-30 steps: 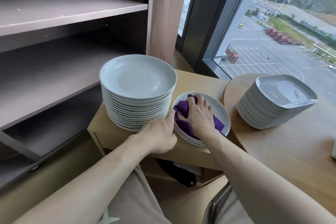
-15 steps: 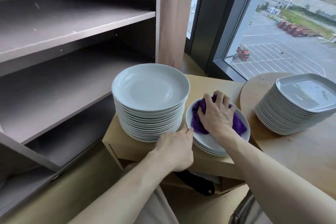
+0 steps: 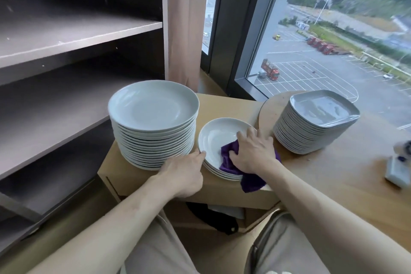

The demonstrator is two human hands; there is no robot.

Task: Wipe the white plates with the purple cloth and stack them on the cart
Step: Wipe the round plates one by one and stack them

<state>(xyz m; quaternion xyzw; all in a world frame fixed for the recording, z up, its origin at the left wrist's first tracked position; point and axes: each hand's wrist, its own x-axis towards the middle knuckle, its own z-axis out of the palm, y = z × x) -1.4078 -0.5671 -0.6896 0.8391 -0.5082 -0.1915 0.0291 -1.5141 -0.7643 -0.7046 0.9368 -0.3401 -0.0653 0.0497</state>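
- Spread fingers of the right hand (image 3: 253, 153) press the purple cloth (image 3: 229, 159) flat onto the top plate (image 3: 219, 134) of a short stack (image 3: 222, 172). Nothing is clenched; it is a flat, pushing hold.
- At that plate's left rim sits the left hand (image 3: 184, 173), fingertips on the edge. I cannot tell whether it pinches the rim or only steadies it.
- The short stack stands on the cart (image 3: 224, 104) near its front edge, just beside a tall stack (image 3: 153, 131) of round white plates that fills the cart's left side.
- One corner of the cloth hangs over the cart's front edge.
- A pile of squarish plates (image 3: 311, 131) sits on the round table (image 3: 333, 173) to the right, near its far edge.
- Judged from this, the job is well along: many plates are stacked on the cart and the top one is mid-wipe. Whether the squarish pile belongs to the task is unclear.
- Compared with half a second ago, the cloth has swept from the plate's middle to its near right part, baring most of the plate, while the left hand has kept to the rim.
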